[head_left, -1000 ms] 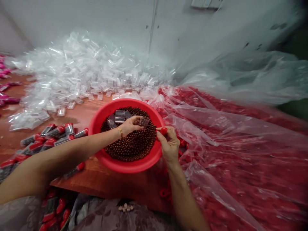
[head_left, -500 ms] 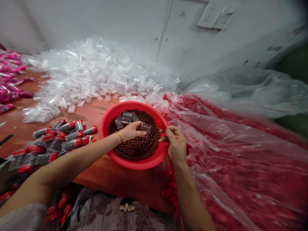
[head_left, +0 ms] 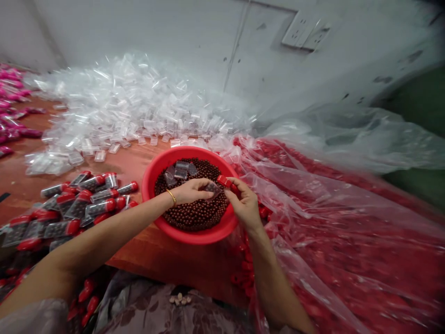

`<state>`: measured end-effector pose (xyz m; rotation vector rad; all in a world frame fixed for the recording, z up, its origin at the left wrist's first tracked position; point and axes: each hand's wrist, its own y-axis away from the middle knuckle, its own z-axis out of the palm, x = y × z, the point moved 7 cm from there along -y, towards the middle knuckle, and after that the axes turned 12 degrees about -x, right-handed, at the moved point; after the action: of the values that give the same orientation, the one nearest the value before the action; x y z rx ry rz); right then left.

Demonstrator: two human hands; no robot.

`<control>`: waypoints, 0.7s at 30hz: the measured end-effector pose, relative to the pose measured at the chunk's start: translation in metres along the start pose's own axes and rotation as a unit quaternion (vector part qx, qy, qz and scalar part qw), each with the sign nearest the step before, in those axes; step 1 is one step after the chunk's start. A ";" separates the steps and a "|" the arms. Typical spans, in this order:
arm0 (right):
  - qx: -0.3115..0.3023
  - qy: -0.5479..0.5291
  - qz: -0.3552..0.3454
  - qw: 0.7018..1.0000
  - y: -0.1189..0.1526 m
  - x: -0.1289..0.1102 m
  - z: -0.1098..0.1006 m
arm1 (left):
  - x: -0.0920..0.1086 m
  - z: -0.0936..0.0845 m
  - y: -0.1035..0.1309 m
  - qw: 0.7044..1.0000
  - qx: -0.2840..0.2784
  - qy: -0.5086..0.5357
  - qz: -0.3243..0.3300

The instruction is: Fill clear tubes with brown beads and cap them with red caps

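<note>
Over a red basin [head_left: 194, 237] of dark brown beads [head_left: 189, 215], my left hand [head_left: 194, 190] pinches a small clear plastic case [head_left: 212, 190]. Just to its right, my right hand [head_left: 243, 200] has its fingers closed on a red cap [head_left: 224, 181]. The cap and the case are close together; whether they touch is hard to tell. A few more clear cases [head_left: 181, 170] lie on the beads behind my left hand. What is inside the held case is too small to make out.
Filled cases with red caps [head_left: 100, 207] are piled left of the basin. Behind it spreads a heap of clear cases [head_left: 139, 102]. A plastic sheet [head_left: 313, 199] covers red pieces at the right. Pink items [head_left: 14, 111] lie far left; a wall socket [head_left: 302, 31] is above.
My right hand has moved left from the basin's right rim toward my left hand, and the red cap now shows clearly in its fingers. My left hand still holds the case. The view has shifted slightly.
</note>
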<state>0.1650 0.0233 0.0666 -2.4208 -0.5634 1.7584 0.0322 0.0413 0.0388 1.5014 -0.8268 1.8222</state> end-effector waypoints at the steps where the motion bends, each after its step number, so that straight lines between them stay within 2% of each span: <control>1: -0.016 -0.004 0.002 1.000 -0.003 -0.001 0.002 | 0.000 0.003 0.000 1.000 -0.014 0.011 -0.007; 5: -0.110 -0.030 0.030 0.993 -0.015 0.003 0.010 | -0.003 0.008 0.001 0.998 -0.051 0.035 -0.025; 8: -0.138 -0.015 0.038 0.990 -0.019 0.007 0.010 | -0.006 0.007 0.001 0.998 -0.051 0.010 -0.027; 11: -0.112 0.075 0.024 0.991 -0.020 0.009 0.004 | -0.006 0.004 0.000 0.999 -0.034 -0.011 -0.022; 13: -0.058 0.161 0.022 0.985 -0.019 0.010 -0.004 | -0.003 0.001 0.000 1.000 -0.010 -0.003 -0.009; 15: -0.014 0.200 0.028 0.979 -0.018 0.011 -0.010 | 0.000 -0.002 0.001 1.000 0.013 0.009 0.002; 17: -0.010 0.170 0.025 0.985 -0.016 0.012 -0.010 | 0.000 -0.003 0.002 1.000 0.019 0.010 -0.004; 21: -0.046 0.116 -0.019 0.992 -0.012 0.005 0.002 | -0.002 -0.002 0.002 1.000 0.011 -0.014 -0.014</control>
<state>0.1618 0.0363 0.0656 -2.6093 -0.6715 1.4375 0.0292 0.0416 0.0363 1.5487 -0.7965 1.7992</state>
